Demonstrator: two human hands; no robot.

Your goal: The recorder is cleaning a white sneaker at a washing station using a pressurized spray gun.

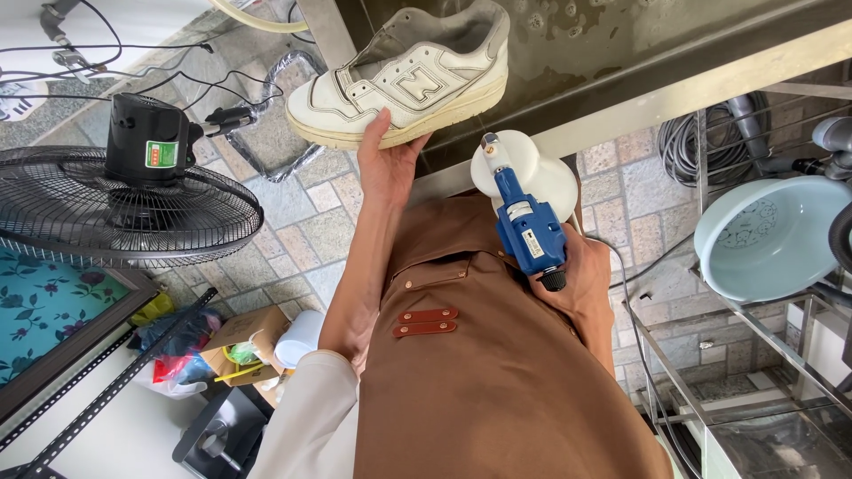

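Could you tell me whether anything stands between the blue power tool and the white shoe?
Nothing visible does. The left hand holds the white shoe up by its sole, and the right hand holds the blue power tool just below it. The tool's round white head sits apart from the sole with open space between.

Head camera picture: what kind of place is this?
Probably a shoe-cleaning workspace at home or in a small shop. The left hand holds up a white sneaker over a steel sink, the right hand grips a blue power tool, and a fan stands nearby.
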